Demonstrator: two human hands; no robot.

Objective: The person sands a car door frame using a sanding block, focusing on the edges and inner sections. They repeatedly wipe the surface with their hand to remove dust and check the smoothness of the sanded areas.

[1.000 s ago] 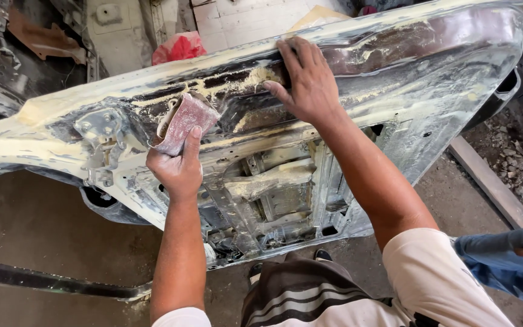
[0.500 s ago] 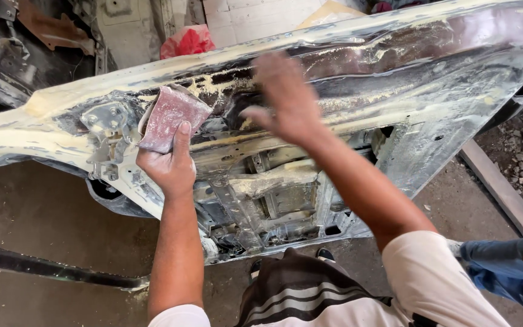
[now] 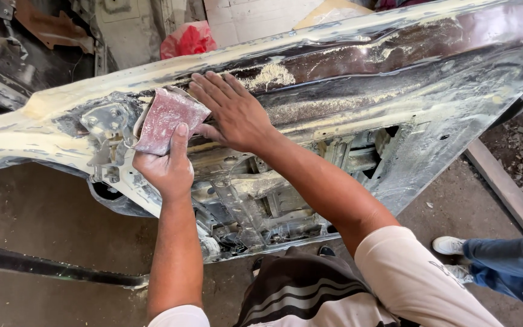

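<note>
A stripped car door panel (image 3: 394, 79), coated in pale filler and dust, lies across the view. My left hand (image 3: 163, 163) grips a folded reddish sheet of sandpaper (image 3: 166, 119) and holds it against the panel near a metal hinge bracket (image 3: 105, 130). My right hand (image 3: 232, 112) lies flat, fingers spread, on the panel's dark upper band just to the right of the sandpaper. It holds nothing.
The door's inner frame with cut-outs (image 3: 255, 206) hangs toward me. A red plastic bag (image 3: 187, 39) lies behind the panel. Another person's jeans and white shoe (image 3: 485, 260) stand at lower right. A wooden beam (image 3: 503, 188) and a dark bar (image 3: 49, 266) lie on the concrete floor.
My right hand has lifted off the panel and slid left, landing flat beside the sandpaper. My left hand has shifted the sandpaper slightly along the panel.
</note>
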